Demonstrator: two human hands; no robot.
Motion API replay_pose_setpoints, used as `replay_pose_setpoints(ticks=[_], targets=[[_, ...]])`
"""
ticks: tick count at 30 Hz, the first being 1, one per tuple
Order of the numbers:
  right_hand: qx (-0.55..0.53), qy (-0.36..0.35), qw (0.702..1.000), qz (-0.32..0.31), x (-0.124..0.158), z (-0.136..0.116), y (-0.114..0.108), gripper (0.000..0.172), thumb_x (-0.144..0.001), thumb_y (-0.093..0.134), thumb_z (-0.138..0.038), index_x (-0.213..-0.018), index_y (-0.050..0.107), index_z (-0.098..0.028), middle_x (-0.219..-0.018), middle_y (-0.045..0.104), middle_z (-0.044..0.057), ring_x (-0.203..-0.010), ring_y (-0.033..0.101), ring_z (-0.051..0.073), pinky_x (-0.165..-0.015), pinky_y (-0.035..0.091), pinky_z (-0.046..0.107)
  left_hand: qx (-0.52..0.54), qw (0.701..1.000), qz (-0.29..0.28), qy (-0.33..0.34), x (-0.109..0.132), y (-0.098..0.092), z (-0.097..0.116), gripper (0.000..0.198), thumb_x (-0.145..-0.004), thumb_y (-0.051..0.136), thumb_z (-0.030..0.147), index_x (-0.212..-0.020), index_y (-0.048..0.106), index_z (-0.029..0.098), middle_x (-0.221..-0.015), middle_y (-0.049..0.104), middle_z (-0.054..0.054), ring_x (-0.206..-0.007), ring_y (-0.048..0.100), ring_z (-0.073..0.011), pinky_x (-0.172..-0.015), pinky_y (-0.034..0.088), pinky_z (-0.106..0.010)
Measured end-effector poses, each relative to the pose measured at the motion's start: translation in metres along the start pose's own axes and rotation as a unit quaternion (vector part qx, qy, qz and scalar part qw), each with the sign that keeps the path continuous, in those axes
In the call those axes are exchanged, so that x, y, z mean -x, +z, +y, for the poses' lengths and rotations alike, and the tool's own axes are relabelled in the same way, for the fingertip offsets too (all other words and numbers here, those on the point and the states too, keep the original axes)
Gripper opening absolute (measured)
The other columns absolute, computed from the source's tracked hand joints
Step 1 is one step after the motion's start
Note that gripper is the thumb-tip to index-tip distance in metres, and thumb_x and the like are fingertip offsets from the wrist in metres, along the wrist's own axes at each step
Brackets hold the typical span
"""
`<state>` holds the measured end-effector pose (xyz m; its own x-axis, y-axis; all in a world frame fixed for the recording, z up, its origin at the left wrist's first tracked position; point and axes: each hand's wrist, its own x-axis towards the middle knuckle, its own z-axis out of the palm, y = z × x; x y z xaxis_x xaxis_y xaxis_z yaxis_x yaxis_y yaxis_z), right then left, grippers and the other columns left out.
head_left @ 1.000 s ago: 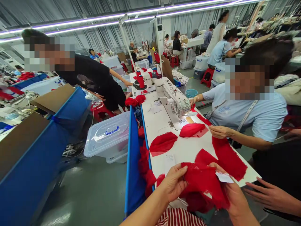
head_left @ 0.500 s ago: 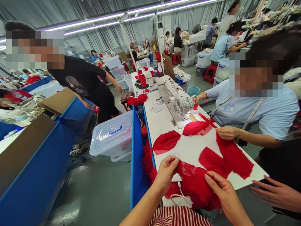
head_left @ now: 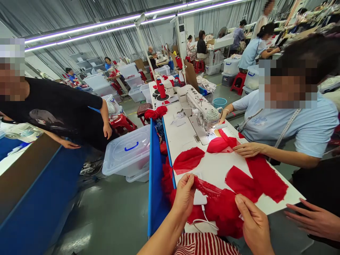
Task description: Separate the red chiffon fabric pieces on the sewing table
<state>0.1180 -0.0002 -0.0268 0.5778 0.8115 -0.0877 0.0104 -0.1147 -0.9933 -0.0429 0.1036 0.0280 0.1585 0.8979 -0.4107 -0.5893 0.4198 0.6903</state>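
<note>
A piece of red lace fabric (head_left: 221, 205) is stretched between my two hands above the table's near end. Its upper left end is pinched by the thumb and fingers of my left hand (head_left: 185, 193). My right hand (head_left: 253, 217) has its thumb and fingers closed at the fabric's right edge. The lower part of the cloth hangs bunched. Behind it, partly covered, lie a small white device (head_left: 200, 198) and its white cable (head_left: 205, 211). Beyond my hands, cut red pieces (head_left: 188, 159) lie flat on the white sewing table (head_left: 212, 164).
A co-worker's hand (head_left: 248, 149) presses red cloth near the sewing machine (head_left: 198, 104). Another person's hand (head_left: 316, 216) is at the table's right corner. A blue fabric trough (head_left: 156, 198) runs along the left side, beside a lidded plastic box (head_left: 127, 150). A person in black (head_left: 63, 109) stands left.
My hands have moved slightly apart, drawing the lace edge out straighter. The co-worker's hand has slid left toward the machine with the cloth. The person in black has moved left and nearer.
</note>
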Motion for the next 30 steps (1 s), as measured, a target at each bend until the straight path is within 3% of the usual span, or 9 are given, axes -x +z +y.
replay_pose_setpoints(ticks=[9,13,16,18,20,22,24,27,30], targets=[[-0.030,-0.005,0.999,0.036,0.002,-0.003,0.006,0.031,-0.076,0.067,-0.051,-0.081,0.075,-0.022,-0.081,0.073,0.005,-0.077,0.066,0.026,-0.064,0.053,0.032,0.092,0.993,0.046,-0.055,-0.009,-0.006,-0.001,0.041,-0.045,0.093,0.027,-0.069,0.062,0.014,-0.068,0.066,0.001,-0.064,0.059,-0.0092,-0.070,0.047,-0.022],[-0.016,-0.020,0.999,-0.046,-0.001,-0.019,0.009,0.033,-0.078,0.064,-0.051,-0.063,0.066,-0.022,-0.062,0.063,0.001,-0.061,0.057,0.020,-0.052,0.047,0.027,0.037,0.997,0.014,-0.073,-0.008,-0.016,-0.004,0.041,-0.048,0.091,0.035,-0.070,0.063,0.015,-0.067,0.064,0.001,-0.063,0.056,-0.0104,-0.068,0.046,-0.024],[0.005,-0.043,0.990,-0.136,-0.002,-0.031,0.012,0.036,-0.081,0.061,-0.049,-0.058,0.059,-0.021,-0.059,0.055,0.000,-0.057,0.050,0.016,-0.051,0.043,0.024,-0.119,0.992,-0.012,-0.027,-0.004,-0.022,-0.007,0.036,-0.059,0.083,0.045,-0.068,0.063,0.017,-0.062,0.058,0.001,-0.059,0.050,-0.0119,-0.063,0.042,-0.026],[0.018,-0.061,0.982,-0.180,-0.003,-0.037,0.015,0.036,-0.084,0.058,-0.047,-0.059,0.056,-0.021,-0.058,0.051,-0.001,-0.056,0.047,0.015,-0.052,0.041,0.023,-0.276,0.958,-0.021,0.070,0.002,-0.020,-0.005,0.027,-0.069,0.077,0.042,-0.082,0.068,0.019,-0.077,0.062,-0.003,-0.075,0.055,-0.0171,-0.074,0.043,-0.030],[0.029,-0.074,0.974,-0.213,-0.006,-0.041,0.019,0.037,-0.087,0.054,-0.046,-0.060,0.052,-0.021,-0.057,0.047,-0.002,-0.055,0.044,0.013,-0.051,0.039,0.022,-0.418,0.891,-0.069,0.162,0.009,-0.013,-0.001,0.022,-0.080,0.067,0.035,-0.099,0.070,0.025,-0.106,0.063,-0.007,-0.103,0.053,-0.0227,-0.093,0.038,-0.035],[0.038,-0.079,0.964,-0.252,-0.009,-0.045,0.021,0.039,-0.088,0.052,-0.046,-0.058,0.048,-0.020,-0.056,0.043,-0.003,-0.053,0.040,0.012,-0.050,0.036,0.022,-0.507,0.826,-0.169,0.179,0.014,-0.005,0.006,0.021,-0.089,0.053,0.035,-0.101,0.070,0.030,-0.126,0.057,-0.006,-0.119,0.045,-0.0242,-0.103,0.029,-0.037],[0.036,-0.070,0.954,-0.288,-0.013,-0.049,0.022,0.041,-0.088,0.051,-0.047,-0.057,0.047,-0.020,-0.055,0.042,-0.003,-0.053,0.038,0.012,-0.050,0.034,0.022,-0.538,0.790,-0.258,0.144,0.017,0.001,0.012,0.028,-0.094,0.044,0.037,-0.095,0.070,0.029,-0.124,0.060,-0.005,-0.121,0.044,-0.0239,-0.105,0.027,-0.037],[0.017,-0.034,0.946,-0.321,-0.016,-0.052,0.022,0.039,-0.088,0.051,-0.049,-0.061,0.054,-0.020,-0.058,0.047,-0.003,-0.055,0.040,0.012,-0.052,0.035,0.023,-0.521,0.794,-0.301,0.084,0.016,0.003,0.017,0.029,-0.092,0.046,0.044,-0.087,0.066,0.024,-0.102,0.064,-0.006,-0.110,0.049,-0.0233,-0.100,0.031,-0.035],[-0.008,0.014,0.939,-0.343,-0.017,-0.052,0.021,0.038,-0.086,0.054,-0.051,-0.067,0.061,-0.020,-0.062,0.052,-0.002,-0.058,0.043,0.013,-0.054,0.036,0.023,-0.482,0.819,-0.310,-0.004,0.012,0.000,0.019,0.034,-0.085,0.053,0.053,-0.083,0.059,0.020,-0.080,0.056,-0.001,-0.079,0.049,-0.0161,-0.077,0.039,-0.028]])
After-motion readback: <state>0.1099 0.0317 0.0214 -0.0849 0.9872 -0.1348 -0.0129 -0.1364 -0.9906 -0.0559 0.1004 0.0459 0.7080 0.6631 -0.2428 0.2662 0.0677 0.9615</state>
